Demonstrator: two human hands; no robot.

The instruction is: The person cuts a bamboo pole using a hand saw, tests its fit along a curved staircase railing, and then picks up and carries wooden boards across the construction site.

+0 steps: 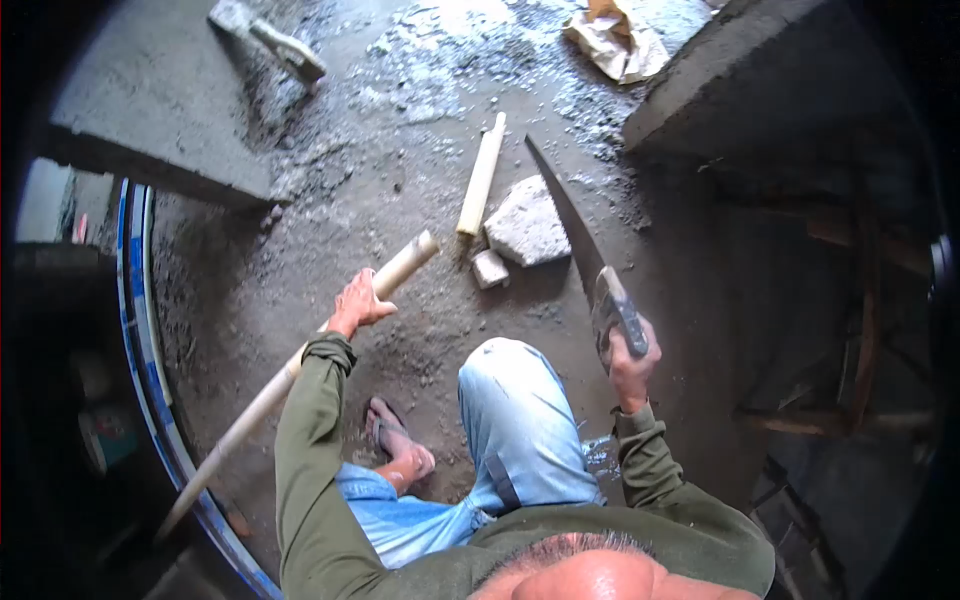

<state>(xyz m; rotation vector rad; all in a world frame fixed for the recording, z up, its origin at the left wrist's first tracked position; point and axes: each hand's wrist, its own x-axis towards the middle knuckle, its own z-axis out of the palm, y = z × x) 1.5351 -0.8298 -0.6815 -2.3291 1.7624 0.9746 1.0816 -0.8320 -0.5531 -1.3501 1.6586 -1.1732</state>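
My left hand is wrapped round a long pale pole near its upper end; the pole slants down to the lower left. In my right hand is the handle of a hand saw, its blade pointing up and away from me. Between the two, a short pale pole piece lies on the ground beside a large whitish stone block. A smaller block sits just below it. The pole's cut end is left of the small block, apart from it.
A trowel-like tool lies at the upper left near a concrete slab. Crumpled paper is at the top, near a concrete edge. A blue and white strip runs down the left. Wooden framing stands at the right.
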